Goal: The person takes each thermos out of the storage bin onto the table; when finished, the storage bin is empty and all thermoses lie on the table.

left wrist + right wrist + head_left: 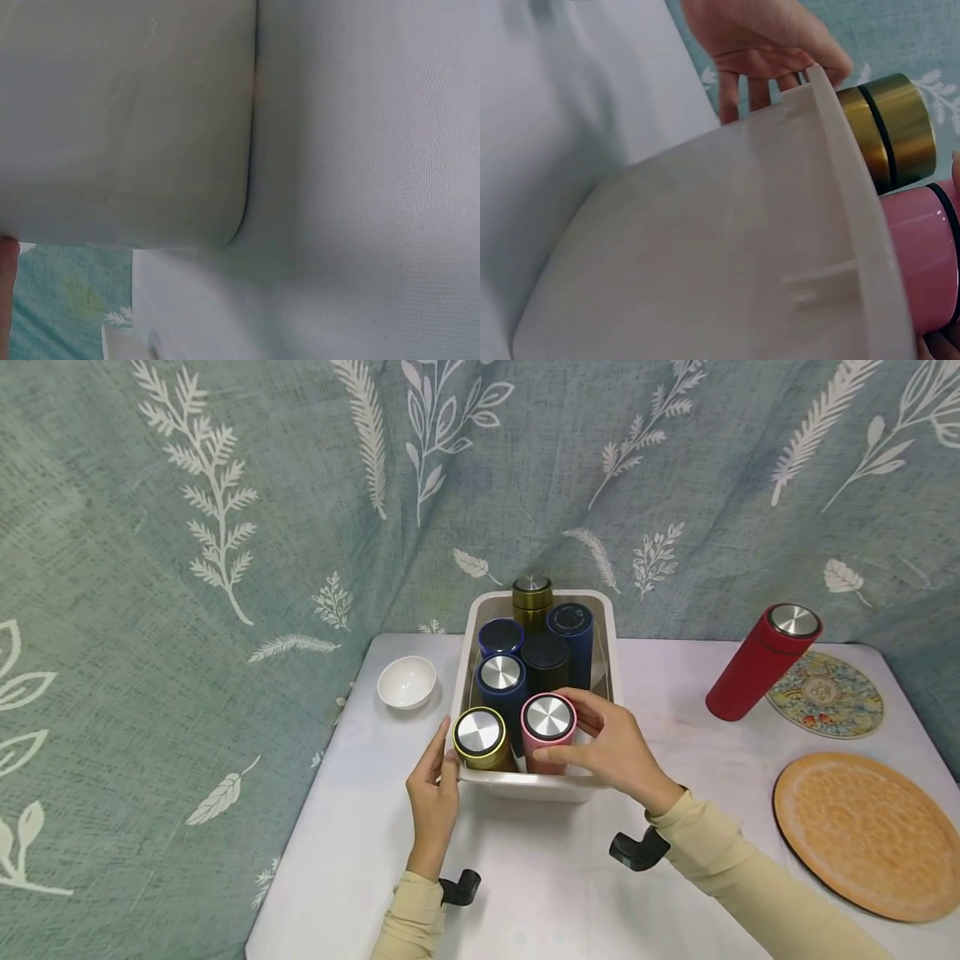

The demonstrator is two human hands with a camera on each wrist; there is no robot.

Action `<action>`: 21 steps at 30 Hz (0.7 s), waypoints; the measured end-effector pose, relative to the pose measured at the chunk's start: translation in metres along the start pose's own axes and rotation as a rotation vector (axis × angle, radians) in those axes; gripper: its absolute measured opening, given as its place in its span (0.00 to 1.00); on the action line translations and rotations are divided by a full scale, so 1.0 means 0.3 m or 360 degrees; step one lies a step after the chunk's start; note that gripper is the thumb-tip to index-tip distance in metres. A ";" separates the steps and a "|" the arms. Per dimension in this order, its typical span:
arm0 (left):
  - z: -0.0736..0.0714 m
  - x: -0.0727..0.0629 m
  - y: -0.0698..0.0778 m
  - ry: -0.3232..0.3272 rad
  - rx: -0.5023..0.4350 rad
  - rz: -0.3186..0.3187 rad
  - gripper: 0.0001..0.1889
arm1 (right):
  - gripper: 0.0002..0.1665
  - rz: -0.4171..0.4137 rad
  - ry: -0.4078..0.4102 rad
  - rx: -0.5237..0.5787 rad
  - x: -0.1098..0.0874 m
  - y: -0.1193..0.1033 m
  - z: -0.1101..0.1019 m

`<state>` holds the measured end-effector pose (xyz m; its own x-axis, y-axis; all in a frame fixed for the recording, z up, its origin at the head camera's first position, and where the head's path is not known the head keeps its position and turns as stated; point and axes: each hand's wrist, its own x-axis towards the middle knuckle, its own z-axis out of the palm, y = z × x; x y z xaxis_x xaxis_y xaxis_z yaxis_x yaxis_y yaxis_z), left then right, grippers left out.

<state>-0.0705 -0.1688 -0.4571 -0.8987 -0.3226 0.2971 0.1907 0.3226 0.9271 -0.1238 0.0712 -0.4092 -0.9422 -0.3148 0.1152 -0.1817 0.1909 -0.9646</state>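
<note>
A white plastic bin [543, 787] holds several upright thermos bottles. My right hand [618, 747] grips a pink thermos [549, 717] near its lid, thumb across the front and fingers behind; its lower part is hidden by the bin wall. My left hand [437, 793] rests at the bin's front left corner, fingers straight along the side and thumb by the rim. Beside that hand stands a gold thermos [481, 735] with a silver-topped lid. Behind these are dark blue thermoses [502, 675], a black thermos [545, 652] and another gold thermos [532, 597].
Left of the bin sits a small white bowl [407, 682]. To the right, a red thermos [761, 664] stands next to a patterned round mat [827, 695]. Nearer on that side lies an orange-brown round board [870, 835]. A green leaf-print cloth [525, 485] hangs behind the table.
</note>
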 end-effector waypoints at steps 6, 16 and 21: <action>0.010 0.012 -0.109 0.0009 -0.0006 0.0012 0.25 | 0.44 -0.0048 0.0032 -0.0039 0.001 -0.026 -0.026; 0.010 0.010 -0.118 0.0022 0.0002 0.0059 0.25 | 0.41 -0.0106 0.0105 0.0065 -0.010 -0.095 -0.082; 0.011 0.010 -0.118 0.0032 0.0008 0.0065 0.25 | 0.40 -0.0143 0.0193 -0.0002 -0.011 -0.126 -0.104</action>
<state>-0.0812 -0.1782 -0.4899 -0.8822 -0.3268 0.3389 0.2247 0.3403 0.9131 -0.1225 0.0942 -0.3658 -0.9492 -0.2160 0.2291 -0.2672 0.1681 -0.9489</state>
